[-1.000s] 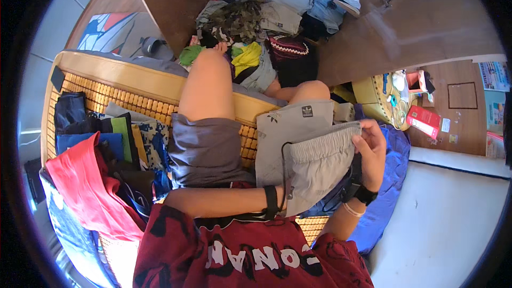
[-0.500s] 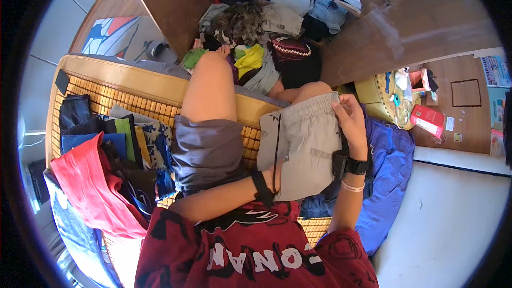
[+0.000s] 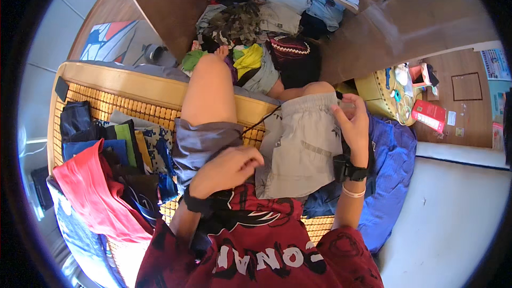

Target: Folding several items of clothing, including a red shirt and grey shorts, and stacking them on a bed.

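Crinkled cloth shorts, smooth wooden panel

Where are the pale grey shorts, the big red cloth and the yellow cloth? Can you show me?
Pale grey shorts [image 3: 305, 128]: head view, on the front, below the gathered waistband.
Red cloth [image 3: 96, 192]: head view, on its broad upper face.
Yellow cloth [image 3: 248, 60]: head view, on its crumpled middle.

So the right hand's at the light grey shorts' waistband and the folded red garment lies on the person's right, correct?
No, the head view shows the folded red garment on the person's left. The right hand is at the waistband of the light grey shorts.
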`<state>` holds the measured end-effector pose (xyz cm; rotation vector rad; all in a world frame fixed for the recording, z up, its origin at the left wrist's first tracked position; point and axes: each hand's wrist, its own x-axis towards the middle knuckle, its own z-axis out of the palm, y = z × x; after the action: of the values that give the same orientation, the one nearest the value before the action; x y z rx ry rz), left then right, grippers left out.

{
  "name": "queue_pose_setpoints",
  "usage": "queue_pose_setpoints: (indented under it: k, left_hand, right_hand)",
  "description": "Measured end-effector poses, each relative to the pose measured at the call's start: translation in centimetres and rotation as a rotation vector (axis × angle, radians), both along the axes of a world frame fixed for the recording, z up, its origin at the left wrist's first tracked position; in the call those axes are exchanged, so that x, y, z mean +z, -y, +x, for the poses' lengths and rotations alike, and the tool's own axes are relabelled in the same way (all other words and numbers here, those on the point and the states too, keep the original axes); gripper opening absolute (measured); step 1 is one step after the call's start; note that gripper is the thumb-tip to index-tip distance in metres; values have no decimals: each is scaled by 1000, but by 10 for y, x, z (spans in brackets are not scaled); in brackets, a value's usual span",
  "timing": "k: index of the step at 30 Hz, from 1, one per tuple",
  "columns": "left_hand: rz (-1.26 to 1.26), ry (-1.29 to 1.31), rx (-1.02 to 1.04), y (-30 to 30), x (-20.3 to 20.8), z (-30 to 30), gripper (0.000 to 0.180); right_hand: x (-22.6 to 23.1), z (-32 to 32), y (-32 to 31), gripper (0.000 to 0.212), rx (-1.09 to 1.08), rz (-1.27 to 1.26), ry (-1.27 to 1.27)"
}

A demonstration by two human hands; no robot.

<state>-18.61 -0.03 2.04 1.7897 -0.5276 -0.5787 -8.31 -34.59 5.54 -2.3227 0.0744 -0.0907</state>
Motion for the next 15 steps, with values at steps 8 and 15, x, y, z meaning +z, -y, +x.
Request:
queue_pose_setpoints:
  k: [8,15]
  left_hand:
    - [-64,342,434,58,50,53,25]
    - [230,528,403,130,-50,52,65]
  right_hand:
    - [37,-15,-63,72,522,-301,250]
    - [-38,-29,-33,94,383,-281,136]
